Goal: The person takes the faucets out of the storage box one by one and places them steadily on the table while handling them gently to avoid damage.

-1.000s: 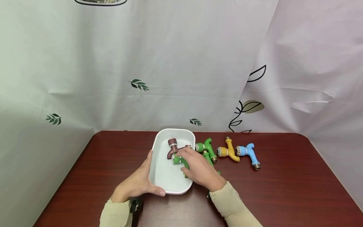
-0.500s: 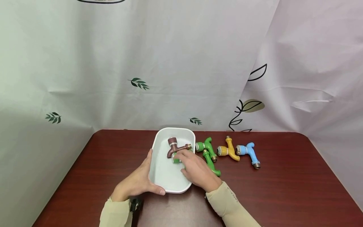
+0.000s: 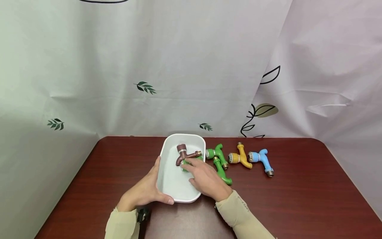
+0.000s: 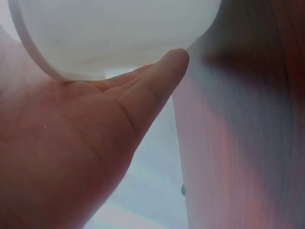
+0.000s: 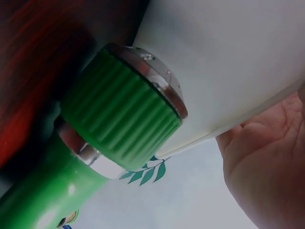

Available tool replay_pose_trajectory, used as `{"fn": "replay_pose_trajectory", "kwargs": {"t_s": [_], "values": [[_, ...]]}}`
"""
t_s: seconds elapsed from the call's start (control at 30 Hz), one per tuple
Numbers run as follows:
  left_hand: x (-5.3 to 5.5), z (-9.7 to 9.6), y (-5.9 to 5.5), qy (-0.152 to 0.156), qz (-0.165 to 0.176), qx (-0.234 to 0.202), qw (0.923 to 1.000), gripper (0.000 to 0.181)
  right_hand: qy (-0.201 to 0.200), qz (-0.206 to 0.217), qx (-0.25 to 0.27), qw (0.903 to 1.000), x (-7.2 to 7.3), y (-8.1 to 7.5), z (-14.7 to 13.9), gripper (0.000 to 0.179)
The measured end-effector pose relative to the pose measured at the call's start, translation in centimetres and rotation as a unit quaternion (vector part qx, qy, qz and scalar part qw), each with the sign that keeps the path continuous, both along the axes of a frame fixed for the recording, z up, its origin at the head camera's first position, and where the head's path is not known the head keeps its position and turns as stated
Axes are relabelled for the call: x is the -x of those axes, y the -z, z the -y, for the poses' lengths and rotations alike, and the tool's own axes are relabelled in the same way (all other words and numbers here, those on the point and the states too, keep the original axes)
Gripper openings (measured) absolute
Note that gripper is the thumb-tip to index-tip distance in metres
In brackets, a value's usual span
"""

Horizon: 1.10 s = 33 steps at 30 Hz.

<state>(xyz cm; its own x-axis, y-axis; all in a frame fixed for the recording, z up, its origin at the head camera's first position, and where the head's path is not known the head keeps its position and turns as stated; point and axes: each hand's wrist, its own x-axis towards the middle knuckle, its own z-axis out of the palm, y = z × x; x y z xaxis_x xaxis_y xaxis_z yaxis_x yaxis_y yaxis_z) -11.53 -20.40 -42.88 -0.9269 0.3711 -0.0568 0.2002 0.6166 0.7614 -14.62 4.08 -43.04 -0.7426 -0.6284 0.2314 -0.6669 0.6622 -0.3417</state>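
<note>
A white tray [image 3: 174,186] stands at the middle of the table. My left hand [image 3: 143,191] rests against its left wall, fingers straight, with the thumb along the near edge; the left wrist view shows straight fingers [image 4: 152,88] along the outer wall. Inside the tray lies a brown tap [image 3: 183,156]. Just below it is a green tap [image 3: 198,159], mostly hidden under my right hand [image 3: 207,179]. The fingers of that hand touch the green tap from above, and the thumb stands apart from it.
Right of the tray, two more green taps [image 3: 220,155] lie close together, one partly under my right hand. Beyond them are a yellow tap [image 3: 242,158] and a blue tap [image 3: 263,162]. A ribbed green knob [image 5: 121,107] looms in the right wrist view. A white patterned curtain [image 3: 185,66] hangs behind.
The green tap in the tray has turned under my right fingers and now lies closer alongside the brown one. My right hand shifted slightly left; my left hand stays put.
</note>
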Motion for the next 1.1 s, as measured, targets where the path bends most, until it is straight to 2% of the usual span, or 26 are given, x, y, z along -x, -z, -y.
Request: {"fn": "replay_pose_trajectory", "kwargs": {"t_s": [0.27,0.47,0.7,1.1], "values": [[-0.04,-0.02,0.02,0.0,-0.006,0.003,1.0,0.154,-0.01,-0.023,-0.022,0.9995,-0.15,0.18,0.24,0.04],[0.03,-0.06,-0.02,-0.002,0.004,0.003,1.0,0.155,-0.009,-0.027,-0.026,0.9993,-0.05,0.18,0.25,0.036],[-0.05,-0.03,-0.1,-0.003,0.005,0.002,1.0,0.155,-0.017,-0.033,-0.018,0.9992,0.02,0.22,0.38,0.037],[-0.04,-0.06,-0.09,-0.003,0.001,0.007,1.0,0.155,-0.039,-0.035,-0.047,0.9975,0.26,0.15,0.46,0.041]]}}
